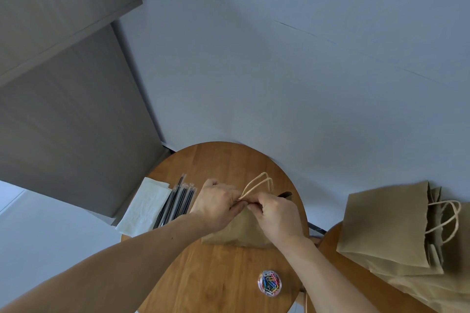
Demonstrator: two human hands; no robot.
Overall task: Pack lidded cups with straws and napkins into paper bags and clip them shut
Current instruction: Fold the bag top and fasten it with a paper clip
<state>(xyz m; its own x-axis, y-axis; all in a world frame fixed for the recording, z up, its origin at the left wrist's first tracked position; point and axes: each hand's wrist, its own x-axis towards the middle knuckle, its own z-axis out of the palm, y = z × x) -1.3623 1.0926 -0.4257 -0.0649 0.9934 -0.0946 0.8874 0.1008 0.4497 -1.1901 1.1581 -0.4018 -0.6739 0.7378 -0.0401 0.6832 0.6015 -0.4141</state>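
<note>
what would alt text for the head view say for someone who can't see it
The left hand and right hand pinch shut the top of a brown paper bag on a round wooden table. Wrapped straws and napkins lie to its left, a tub of coloured paper clips nearer the camera, spare bags stacked on the right.

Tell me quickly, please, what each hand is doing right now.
Left hand: closed, pinching the top edge of the paper bag.
Right hand: closed, pinching the same top edge.
</note>
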